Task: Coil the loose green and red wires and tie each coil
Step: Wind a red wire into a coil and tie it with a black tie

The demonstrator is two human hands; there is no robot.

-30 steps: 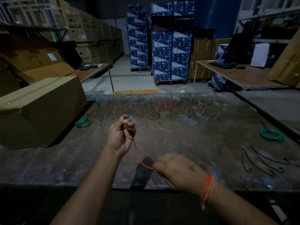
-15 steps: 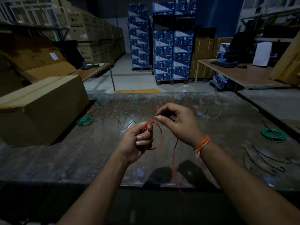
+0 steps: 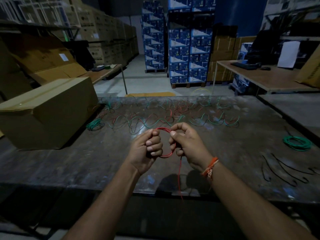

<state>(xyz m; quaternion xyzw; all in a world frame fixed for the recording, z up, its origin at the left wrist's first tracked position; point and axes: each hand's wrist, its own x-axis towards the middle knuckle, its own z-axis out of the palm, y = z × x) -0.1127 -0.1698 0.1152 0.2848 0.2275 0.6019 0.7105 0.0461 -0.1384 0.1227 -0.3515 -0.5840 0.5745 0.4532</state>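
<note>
1. A small red coil (image 3: 165,142) is held in the air above the near part of the worktable (image 3: 69,163), between the two hands. Only a few turns are seen in it, so this coil is judged to be at an early stage.
2. The left side of the loop is gripped by the left hand (image 3: 147,151), whose fingers are curled round the wire.
3. The right side of the loop is pinched at the top between thumb and forefinger of the right hand (image 3: 186,146), the remaining fingers being curled behind the loop.
4. A free red tail (image 3: 180,179) is seen hanging from the coil down past the table's near edge; it is not yet wound in, and no tie is visible on this coil.
5. One green coil (image 3: 297,143) is laid on the right of the table and a smaller green bundle (image 3: 94,124) on the left beside the cardboard box (image 3: 52,115); whether either is tied cannot be told.
6. A long tangle of loose green and red wires (image 3: 173,115) is spread across the far part of the table, so most of the work is judged to be left.
7. Several dark strips (image 3: 284,168), possibly ties, are laid near the right front of the table, well apart from the hands.
</note>
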